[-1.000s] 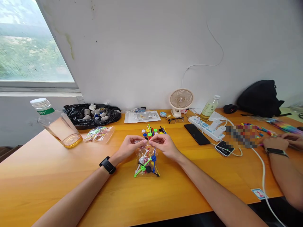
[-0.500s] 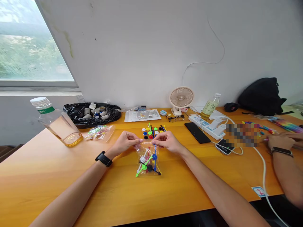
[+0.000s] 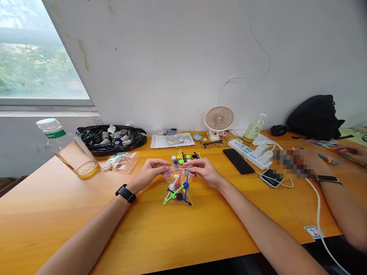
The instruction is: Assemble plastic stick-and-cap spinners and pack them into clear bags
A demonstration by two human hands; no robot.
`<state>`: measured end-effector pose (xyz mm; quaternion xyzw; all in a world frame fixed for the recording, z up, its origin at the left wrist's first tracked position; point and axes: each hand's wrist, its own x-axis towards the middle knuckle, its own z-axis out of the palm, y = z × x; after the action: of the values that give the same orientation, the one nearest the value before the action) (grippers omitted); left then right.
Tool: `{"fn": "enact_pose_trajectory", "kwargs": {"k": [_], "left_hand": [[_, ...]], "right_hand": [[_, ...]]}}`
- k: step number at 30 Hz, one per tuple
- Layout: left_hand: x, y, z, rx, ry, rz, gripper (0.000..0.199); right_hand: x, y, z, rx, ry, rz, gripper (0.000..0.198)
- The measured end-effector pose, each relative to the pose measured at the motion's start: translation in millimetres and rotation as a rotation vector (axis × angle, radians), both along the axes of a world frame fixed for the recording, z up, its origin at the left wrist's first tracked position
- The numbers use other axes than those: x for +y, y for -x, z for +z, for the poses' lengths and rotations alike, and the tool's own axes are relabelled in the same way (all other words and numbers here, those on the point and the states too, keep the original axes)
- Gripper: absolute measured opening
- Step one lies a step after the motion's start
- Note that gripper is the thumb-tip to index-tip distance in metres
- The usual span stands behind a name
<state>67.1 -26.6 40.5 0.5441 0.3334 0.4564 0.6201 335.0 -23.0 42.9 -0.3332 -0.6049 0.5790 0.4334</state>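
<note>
A clear plastic bag hangs upright between my hands, with several coloured plastic arrow spinners inside: green, blue, white, black, red and yellow. My left hand pinches the bag's top left corner. The top right corner is pinched between the thumb and fingers of my right hand. Just beyond the bag lie loose coloured discs and arrows, partly hidden by my hands. Another filled clear bag rests on the table to the left of my left hand.
A large bottle stands on the left, beside a black plastic bag of grey tubes. Behind are papers, glasses and a fan. A phone and power strip lie right, near a co-worker's arm.
The bag's lower end has risen slightly, and my fingers have shifted along its top edge, with the right fingers now behind it. The co-worker's hands have moved at the right.
</note>
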Motion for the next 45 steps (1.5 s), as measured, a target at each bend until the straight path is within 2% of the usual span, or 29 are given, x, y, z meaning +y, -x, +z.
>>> {"fn": "enact_pose_trajectory", "kwargs": {"k": [7,14,19,26,30,40,42,45], "left_hand": [[0.1,-1.4,-2.3,-0.061,0.032,0.019,0.024],[-6.1,-7.3,4.5,0.102,-0.101,0.046,0.029],[-4.6,-6.1,4.7,0.142,-0.117,0.053,0.046],[2.1,1.6,3.2,0.252,-0.224,0.023,0.033],[3.8,4.0,2.3,0.204,-0.207,0.004,0.032],[1.9,5.3,1.5,0.209,-0.147,0.070,0.026],[-0.6,0.3,-0.7,0.211,-0.149,0.102,0.025],[-4.6,-8.7,-3.0,0.158,-0.139,0.117,0.029]], "right_hand": [[-5.4,4.4,4.0,0.115,0.093,-0.037,0.016],[-4.3,3.5,3.5,0.064,-0.014,-0.084,0.013],[-0.3,2.8,-0.9,-0.018,-0.017,-0.089,0.031],[-0.4,3.6,-1.3,-0.037,-0.050,-0.113,0.022],[-0.5,3.8,-0.7,-0.010,-0.124,-0.122,0.014],[-5.0,1.0,7.4,-0.018,-0.292,-0.109,0.016],[-6.5,2.3,8.6,-0.043,-0.301,-0.119,0.014],[-6.0,5.1,7.2,-0.072,-0.227,-0.152,0.026]]}}
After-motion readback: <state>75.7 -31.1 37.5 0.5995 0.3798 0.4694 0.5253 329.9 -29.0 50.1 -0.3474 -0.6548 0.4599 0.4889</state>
